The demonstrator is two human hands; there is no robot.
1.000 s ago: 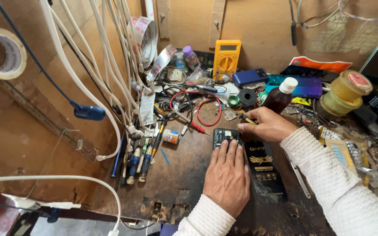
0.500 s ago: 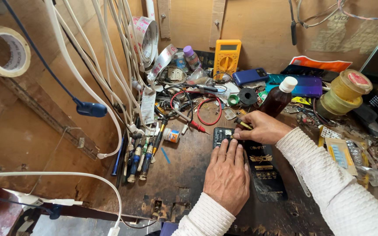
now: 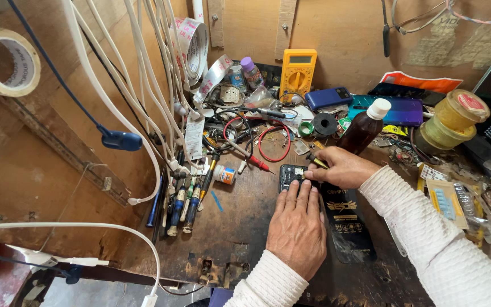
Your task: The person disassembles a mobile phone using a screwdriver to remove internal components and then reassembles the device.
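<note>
Pressing flat, fingers spread, the left hand steadies the small opened black phone on the scarred wooden bench. Beyond it, a thin yellow-handled tool is pinched by the right hand, apparently for probing. Farther back stands a yellow multimeter.
</note>
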